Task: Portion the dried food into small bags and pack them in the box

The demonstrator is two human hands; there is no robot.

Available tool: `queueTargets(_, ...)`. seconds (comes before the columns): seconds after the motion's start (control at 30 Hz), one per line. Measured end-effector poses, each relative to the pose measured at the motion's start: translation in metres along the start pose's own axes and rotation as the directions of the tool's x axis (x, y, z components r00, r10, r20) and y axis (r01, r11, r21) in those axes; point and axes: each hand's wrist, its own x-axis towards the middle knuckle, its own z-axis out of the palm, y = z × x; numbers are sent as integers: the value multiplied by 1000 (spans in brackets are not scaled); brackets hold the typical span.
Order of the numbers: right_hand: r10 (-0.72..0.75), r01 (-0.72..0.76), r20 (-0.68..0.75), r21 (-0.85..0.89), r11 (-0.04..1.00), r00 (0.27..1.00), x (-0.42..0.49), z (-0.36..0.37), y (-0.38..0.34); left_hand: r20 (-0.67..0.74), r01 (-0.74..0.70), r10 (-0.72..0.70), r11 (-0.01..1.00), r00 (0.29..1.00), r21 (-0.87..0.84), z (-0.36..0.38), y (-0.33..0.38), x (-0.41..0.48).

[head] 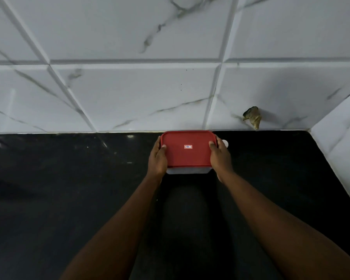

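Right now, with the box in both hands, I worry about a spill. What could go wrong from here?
1. The left hand and right hand grip the box only at its short ends, thumbs on the red lid; whether the lid is sealed cannot be seen, so it might pop off.
2. A small white round thing lies just beyond the right hand; the box may knock it.

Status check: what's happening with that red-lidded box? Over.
Left hand, right hand: each grips one end of the box, thumbs on red lid. Lid on, contents hidden. Small white round object just behind right hand.
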Motion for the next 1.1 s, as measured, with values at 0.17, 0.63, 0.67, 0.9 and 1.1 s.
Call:
queueTargets(0.17, -16, 15, -27, -33, 999, 1000, 29, 10, -13, -2, -21, 21, 1000, 1000, 6, 6, 5, 36)
queueTargets(0.63, -20, 23, 38, -74, 997, 999, 42, 8, -22, 12, -21, 20, 997, 1000, 68, 5, 17, 40)
queueTargets(0.67, -21, 24, 47, -74, 997, 999, 38, 5, -23, 18, -28, 27, 997, 999, 78, 4, 18, 36)
queueTargets(0.9, -82, 88, 80, -73, 993, 993, -3, -13, -32, 21, -124, 122, 986, 992, 113, -4, 29, -6)
queueTargets(1.1, -163, 178, 124, -125, 976, 979, -45, -29, -39, 80, -214, 204, 963, 976, 165, -10, 37, -48)
